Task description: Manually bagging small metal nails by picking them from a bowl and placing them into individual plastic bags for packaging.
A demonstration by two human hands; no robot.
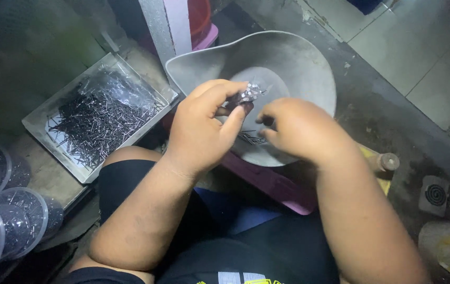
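Over grey bowl [309, 73], left hand [204, 126] fingers pinch shiny bundle [248, 94]; right hand [301, 129] fingers curled under, grip unclear.

Left hand [204, 126], right hand [293, 129] pinched close

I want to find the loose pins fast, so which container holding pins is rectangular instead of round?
The flat clear tray left of the left hand. It has straight sides and square corners and holds a heap of thin dark pins; the clear tubs at the lower left are round.

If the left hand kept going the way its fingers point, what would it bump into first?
Probably the right hand. The left hand points right across the grey bowl, pinching a small shiny bundle; depth is hard to judge.
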